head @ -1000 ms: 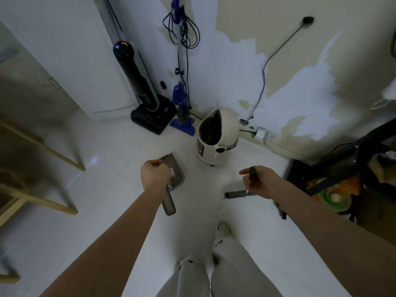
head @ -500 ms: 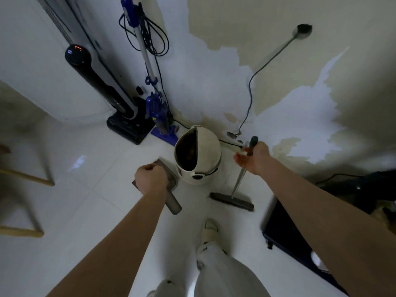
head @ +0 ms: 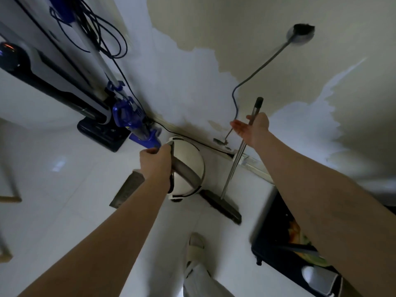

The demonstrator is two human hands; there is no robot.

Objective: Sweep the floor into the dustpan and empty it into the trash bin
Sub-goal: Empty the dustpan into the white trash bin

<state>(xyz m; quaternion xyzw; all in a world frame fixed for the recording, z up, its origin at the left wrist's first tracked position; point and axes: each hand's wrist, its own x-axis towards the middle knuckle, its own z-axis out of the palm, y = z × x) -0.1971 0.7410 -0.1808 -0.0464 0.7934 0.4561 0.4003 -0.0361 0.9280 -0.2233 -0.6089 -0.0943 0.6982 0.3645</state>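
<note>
Dustpan (head: 128, 187) gripped in left hand (head: 155, 163): tip fully over trash bin (head: 188, 168); right hand's (head: 250, 131) open grip steadies broom (head: 237, 155).

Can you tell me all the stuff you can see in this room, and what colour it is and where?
Round cream plastic trash bin: one, cream, on the floor by the wall, centre.
Grey metal dustpan: one, grey, held tilted beside the bin.
Long-handled grey broom: one, grey pole with dark head on the floor, right of the bin.
Blue upright vacuum: one, blue, against the wall, left of the bin.
Black upright floor cleaner: one, black, far left by the wall.
Dark cable: one, running down the wall.
Black tray: one, floor at right.
Beige slipper: one, bottom centre.
Left hand: grips the dustpan handle.
Right hand: fingers open, broom pole resting against the palm.
</note>
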